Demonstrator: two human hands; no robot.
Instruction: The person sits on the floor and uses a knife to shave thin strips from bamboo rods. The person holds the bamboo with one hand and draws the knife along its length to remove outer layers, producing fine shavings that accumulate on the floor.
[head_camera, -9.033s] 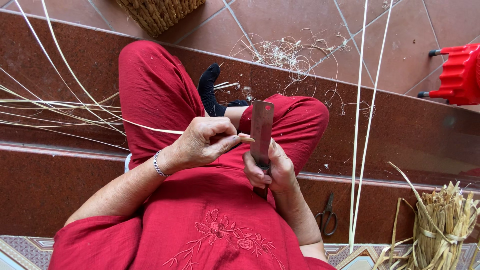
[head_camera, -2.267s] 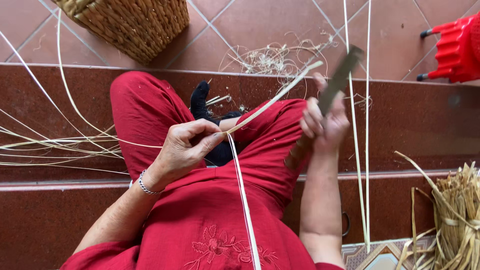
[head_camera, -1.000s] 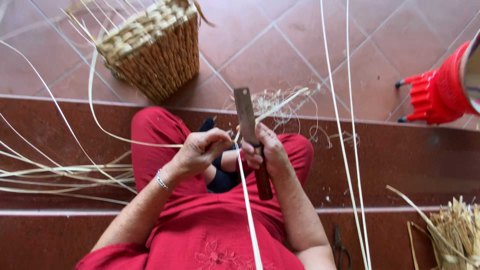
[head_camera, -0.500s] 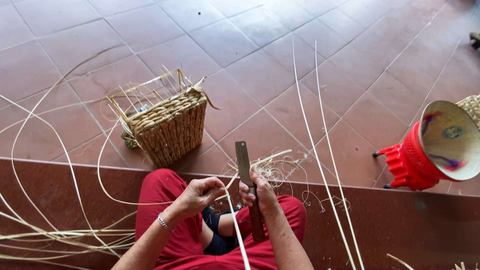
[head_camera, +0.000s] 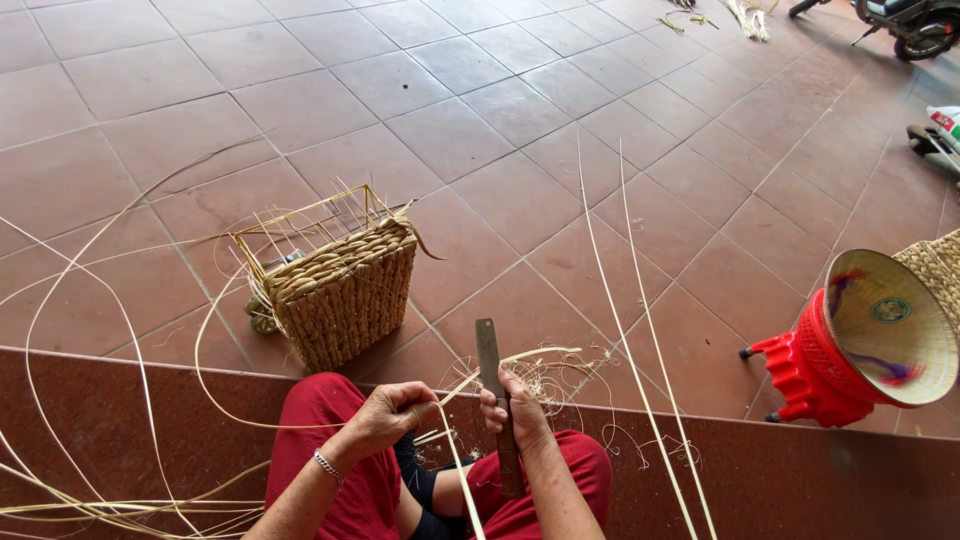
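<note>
- While the person is sitting on a step in red trousers, the right hand (head_camera: 518, 412) is gripping a flat-bladed knife (head_camera: 493, 385) upright at the knees.
- Left hand (head_camera: 392, 415) is pinching a pale cane strip (head_camera: 455, 465) (it is running down between the legs), just beside the blade.
- Half-woven basket (head_camera: 343, 292) is standing on the tiled floor (head_camera: 480, 120) ahead; a red stool (head_camera: 800, 370) is lying at right.
</note>
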